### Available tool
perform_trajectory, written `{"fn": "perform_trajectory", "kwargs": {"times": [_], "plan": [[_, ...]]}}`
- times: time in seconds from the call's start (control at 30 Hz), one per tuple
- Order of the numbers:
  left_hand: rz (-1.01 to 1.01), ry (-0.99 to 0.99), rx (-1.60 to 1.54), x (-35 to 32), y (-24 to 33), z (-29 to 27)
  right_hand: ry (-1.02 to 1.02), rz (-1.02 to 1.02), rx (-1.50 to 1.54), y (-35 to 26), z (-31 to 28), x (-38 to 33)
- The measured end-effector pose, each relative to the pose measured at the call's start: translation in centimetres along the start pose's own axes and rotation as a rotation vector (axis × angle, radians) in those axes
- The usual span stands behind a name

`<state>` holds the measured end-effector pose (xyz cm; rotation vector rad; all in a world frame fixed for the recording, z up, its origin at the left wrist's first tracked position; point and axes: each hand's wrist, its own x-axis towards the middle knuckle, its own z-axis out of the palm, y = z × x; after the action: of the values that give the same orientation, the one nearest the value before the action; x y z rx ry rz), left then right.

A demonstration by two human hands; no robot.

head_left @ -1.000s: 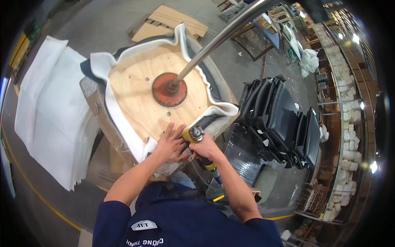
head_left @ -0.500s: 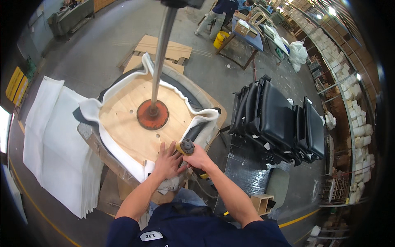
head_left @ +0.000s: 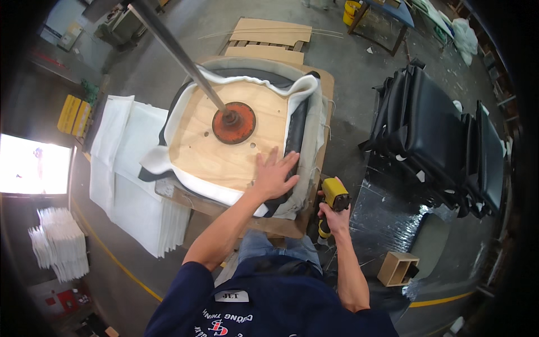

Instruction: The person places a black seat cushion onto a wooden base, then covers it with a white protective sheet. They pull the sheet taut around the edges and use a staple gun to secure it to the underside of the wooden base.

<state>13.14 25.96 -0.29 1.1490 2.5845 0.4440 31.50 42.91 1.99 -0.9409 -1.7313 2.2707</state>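
My left hand [head_left: 274,174] lies with its fingers spread on the near right of the plywood seat panel [head_left: 196,126], its fingertips reaching the folded black cover [head_left: 297,126]. White padding [head_left: 185,182] curls up around the panel's edge. A round orange press plate [head_left: 242,132] on a metal rod [head_left: 179,53] bears down on the panel. Off to the right, apart from the seat, my right hand [head_left: 337,218] is closed around the grip of a yellow and black staple gun [head_left: 336,194].
Padded black seat covers [head_left: 438,135] are stacked on a dark table [head_left: 365,241] at right, with a small wooden box [head_left: 396,268] nearer me. White sheets [head_left: 129,168] hang in a pile at left. Cardboard on a pallet [head_left: 269,32] lies on the floor beyond.
The staple gun, in my right hand, has moved away from the seat edge to the right. My left hand has flattened near the panel's right edge. The view has shifted and the seat appears turned.
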Motion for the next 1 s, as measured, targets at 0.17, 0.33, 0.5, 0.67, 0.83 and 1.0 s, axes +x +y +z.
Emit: {"fn": "perform_trajectory", "kwargs": {"times": [0.17,0.33,0.5,0.67,0.83,1.0], "plan": [[-0.120,0.112,0.054,-7.6,-5.7,-6.0,-0.003,-0.054,-0.019,0.5,-1.3,-2.8],[-0.054,-0.071,0.132,-14.4,-9.1,-8.1,-0.023,-0.373,-0.468,0.3,-0.2,-5.2],[0.157,-0.016,0.083,-12.7,-9.3,-6.6,-0.011,-0.309,-0.487,1.6,3.9,-7.8],[0.228,0.043,-0.056,-10.7,-9.9,-5.4,0.017,-0.327,-0.474,3.8,8.9,-9.3],[0.157,0.107,-0.001,-9.7,-7.7,-4.4,0.006,-0.282,-0.509,4.6,11.5,-9.1],[0.148,0.146,0.063,-7.9,-4.2,-3.1,0.046,-0.231,-0.523,3.4,11.6,-9.0]]}}
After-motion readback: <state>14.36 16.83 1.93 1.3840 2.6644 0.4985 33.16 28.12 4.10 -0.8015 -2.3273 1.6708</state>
